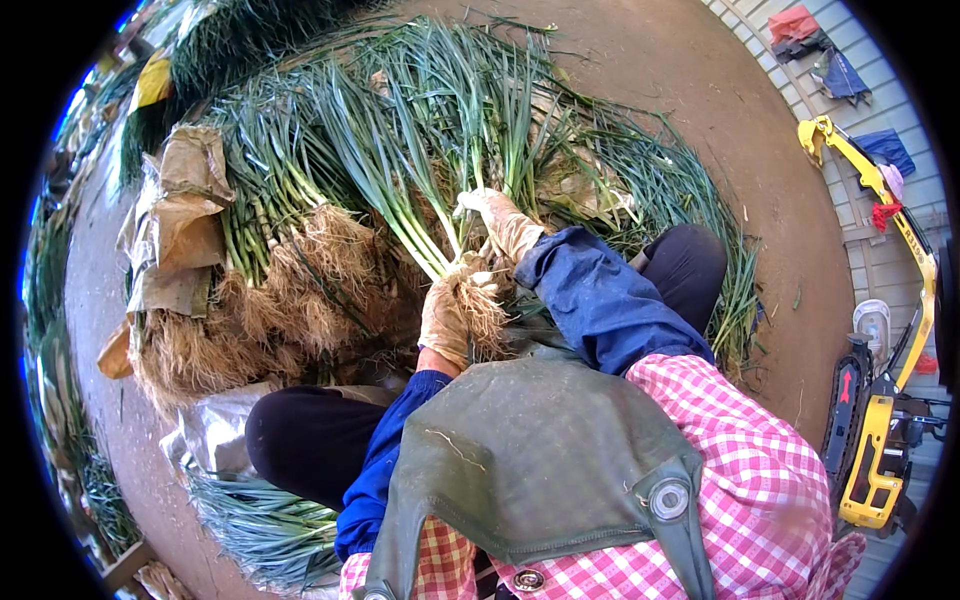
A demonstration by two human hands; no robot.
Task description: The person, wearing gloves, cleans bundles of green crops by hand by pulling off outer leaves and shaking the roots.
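My left hand [445, 322], in a tan glove, is closed round the root end of a small bunch of green onions [428, 255]. Their pale roots [478, 308] spill out beside the thumb, and the long leaves point away from me. My right hand [508, 226], also gloved, reaches across just above the roots. Its fingers are pinched together at a stalk beside the bunch. Beyond and to the left lies a big pile of green onions [300, 190], with tangled brown roots [325, 245] facing me.
A tan sack [190, 200] stands at the pile's left. More green leaves lie right of my knee [690, 270] and by a silvery sheet [215, 430] at lower left. At right, a small yellow excavator [870, 460] stands on brown ground [790, 300] beside a pale wall [880, 110].
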